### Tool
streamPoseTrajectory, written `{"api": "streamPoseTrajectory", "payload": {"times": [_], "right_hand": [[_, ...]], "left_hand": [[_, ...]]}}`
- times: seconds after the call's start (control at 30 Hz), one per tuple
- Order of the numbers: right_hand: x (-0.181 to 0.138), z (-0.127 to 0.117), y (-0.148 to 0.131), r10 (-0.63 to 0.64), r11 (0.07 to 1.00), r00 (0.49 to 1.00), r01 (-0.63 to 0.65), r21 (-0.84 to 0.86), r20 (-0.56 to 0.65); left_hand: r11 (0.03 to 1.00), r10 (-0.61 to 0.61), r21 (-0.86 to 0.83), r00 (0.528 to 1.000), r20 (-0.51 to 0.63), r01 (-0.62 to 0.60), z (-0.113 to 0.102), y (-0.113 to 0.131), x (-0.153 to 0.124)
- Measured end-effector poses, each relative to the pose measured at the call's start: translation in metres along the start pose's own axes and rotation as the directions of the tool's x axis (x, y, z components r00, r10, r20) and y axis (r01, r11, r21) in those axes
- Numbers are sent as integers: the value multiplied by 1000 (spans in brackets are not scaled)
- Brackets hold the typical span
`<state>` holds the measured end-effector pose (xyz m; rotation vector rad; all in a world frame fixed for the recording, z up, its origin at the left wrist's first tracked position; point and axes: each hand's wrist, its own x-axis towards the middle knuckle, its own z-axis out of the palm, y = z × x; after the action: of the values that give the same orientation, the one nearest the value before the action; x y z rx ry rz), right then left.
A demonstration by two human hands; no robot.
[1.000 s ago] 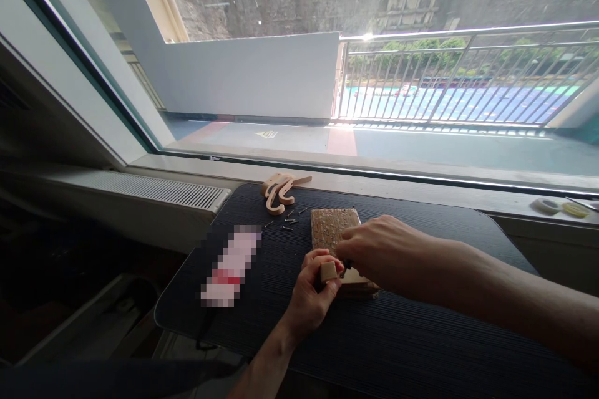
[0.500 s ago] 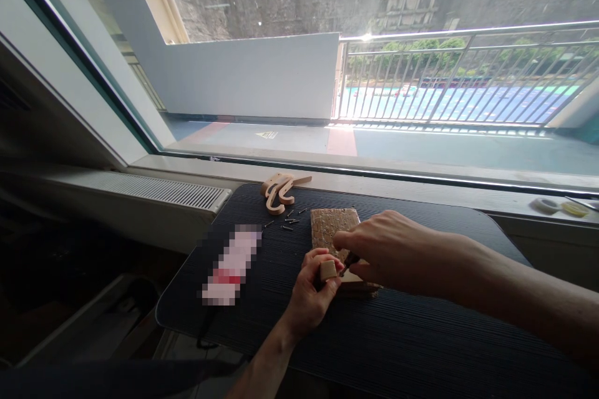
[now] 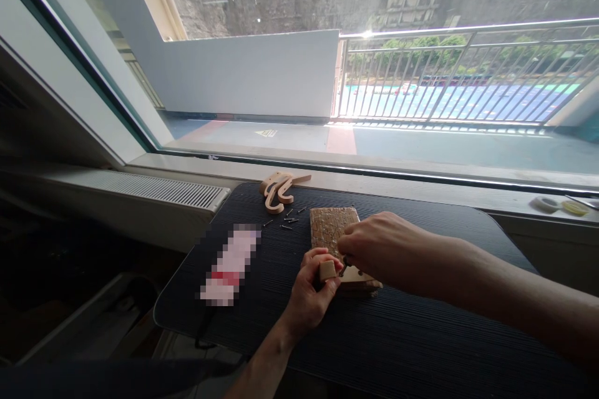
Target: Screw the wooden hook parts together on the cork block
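Observation:
My left hand [image 3: 311, 290] is closed around the raised end of a light wooden hook [image 3: 328, 270]. The hook's flat part lies across the near end of a rough, chip-textured board [image 3: 332, 227]. Coming in from the right, my right hand [image 3: 374, 240] has its fingers closed on a short tool with a metal shaft [image 3: 345, 267], which looks like a screwdriver. Its tip points down at the hook beside my left thumb; my fingers hide most of its handle. A small dark hole or screw head shows on the hook's flat part.
More wooden hooks [image 3: 279, 190] lie at the table's far edge, with several loose screws [image 3: 289, 220] nearby. A pixelated pink item [image 3: 231, 265] rests on the left of the black table [image 3: 262, 318]. Rolls of tape [image 3: 546, 204] sit on the windowsill at right.
My right hand has shifted slightly and turned, so its fingers are more curled and more of the tool's shaft and the hook's flat part show. My left hand keeps its place.

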<state>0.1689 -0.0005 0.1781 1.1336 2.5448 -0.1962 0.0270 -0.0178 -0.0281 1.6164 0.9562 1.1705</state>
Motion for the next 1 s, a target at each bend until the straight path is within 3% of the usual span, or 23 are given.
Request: {"api": "streamPoseTrajectory", "payload": {"times": [0.4,0.67,1.0], "right_hand": [[-4,-1,2,-8,999,999,10,43,-46],[1,-7,-1,-20,1000,999,20,-4,26],[5,8,6,-23,999,998,25,32,-66]], "left_hand": [[1000,11,-11,1000,-8,-11,1,0,1],[1000,9,-1,1000,9,-9,0,1,1],[1000,27,9,1000,-5,-27,1,-4,0]]}}
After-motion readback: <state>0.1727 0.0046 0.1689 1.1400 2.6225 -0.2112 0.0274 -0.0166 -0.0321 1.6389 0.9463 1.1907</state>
